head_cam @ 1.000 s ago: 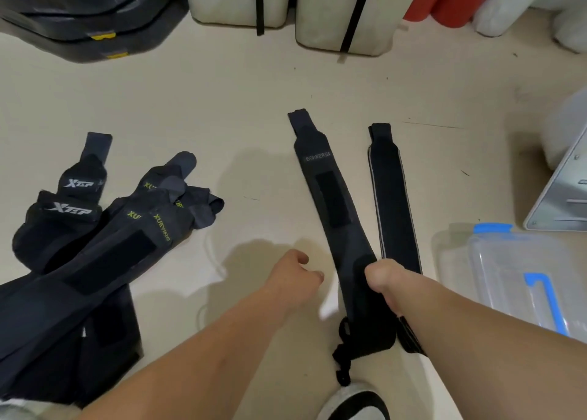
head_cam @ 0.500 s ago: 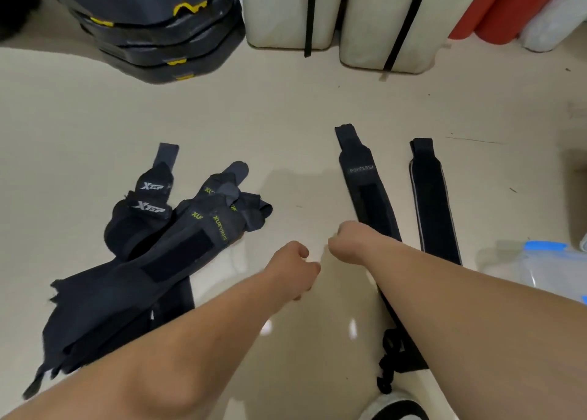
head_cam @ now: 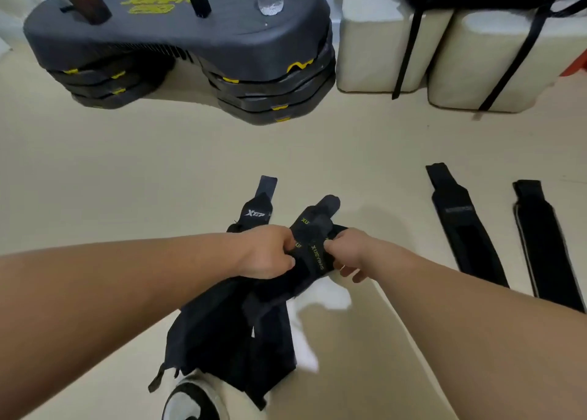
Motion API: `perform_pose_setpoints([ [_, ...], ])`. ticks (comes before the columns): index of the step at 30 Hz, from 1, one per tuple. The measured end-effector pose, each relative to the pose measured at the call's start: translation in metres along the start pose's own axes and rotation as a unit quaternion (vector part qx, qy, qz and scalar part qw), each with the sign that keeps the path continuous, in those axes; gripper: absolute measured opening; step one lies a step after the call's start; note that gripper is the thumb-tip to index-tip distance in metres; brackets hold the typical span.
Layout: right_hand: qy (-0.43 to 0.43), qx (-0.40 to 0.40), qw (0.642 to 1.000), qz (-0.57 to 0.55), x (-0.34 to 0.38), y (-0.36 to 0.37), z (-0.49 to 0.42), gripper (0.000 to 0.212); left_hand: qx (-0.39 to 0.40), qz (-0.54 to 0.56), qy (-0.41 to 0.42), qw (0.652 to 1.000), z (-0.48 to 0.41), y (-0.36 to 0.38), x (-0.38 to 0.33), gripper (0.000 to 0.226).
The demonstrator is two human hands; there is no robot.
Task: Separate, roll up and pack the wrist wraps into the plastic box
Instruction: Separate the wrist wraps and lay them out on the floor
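Both hands have moved left, off the two straightened wraps and onto the tangled pile of wrist wraps [head_cam: 241, 318] on the floor. Left hand [head_cam: 265, 251] and right hand [head_cam: 347, 254] each pinch the yellow-lettered wrap [head_cam: 313, 248] lying on top (fingers closed on the fabric). Two flat wraps [head_cam: 465, 232] lie side by side, well apart to the right.

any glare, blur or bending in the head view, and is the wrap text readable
Head view: white glare patch on the floor just right of the tangled wraps; wide-angle bending curves the stacked pads at top; yellow lettering on the wrap between left hand and right hand reads partly; label on the flat wrap is blurred.
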State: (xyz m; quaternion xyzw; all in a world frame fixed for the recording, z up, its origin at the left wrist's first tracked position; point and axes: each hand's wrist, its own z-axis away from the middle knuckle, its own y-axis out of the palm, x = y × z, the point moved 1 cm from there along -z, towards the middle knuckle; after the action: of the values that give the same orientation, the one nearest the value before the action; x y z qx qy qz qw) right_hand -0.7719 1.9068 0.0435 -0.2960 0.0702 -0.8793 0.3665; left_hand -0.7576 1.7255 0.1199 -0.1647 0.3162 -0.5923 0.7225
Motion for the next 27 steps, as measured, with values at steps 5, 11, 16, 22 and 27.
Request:
perform_pose_setpoints([
  [5,0.073,-0.023,0.991,-0.108,0.002,0.033,-0.028,0.022,-0.042,0.108,-0.012,0.993,-0.039,0.017,0.039,0.015],
  [11,0.154,-0.064,0.975,-0.149,-0.009,0.059,-0.048,0.035,-0.117,0.246,-0.047,0.961,-0.067,0.081,0.061,0.038],
  [16,0.184,-0.056,0.95,-0.246,-0.006,0.069,-0.052,0.043,-0.178,0.276,-0.047,0.943,-0.063,0.1,0.065,0.047],
  [22,0.191,-0.016,0.942,-0.276,-0.008,0.073,-0.051,0.066,-0.176,0.369,-0.043,0.912,-0.06,0.098,0.064,0.048],
  [27,0.146,0.058,0.933,-0.324,-0.018,0.072,-0.049,0.057,-0.129,0.345,-0.017,0.93,-0.054,0.108,0.052,0.027],
])
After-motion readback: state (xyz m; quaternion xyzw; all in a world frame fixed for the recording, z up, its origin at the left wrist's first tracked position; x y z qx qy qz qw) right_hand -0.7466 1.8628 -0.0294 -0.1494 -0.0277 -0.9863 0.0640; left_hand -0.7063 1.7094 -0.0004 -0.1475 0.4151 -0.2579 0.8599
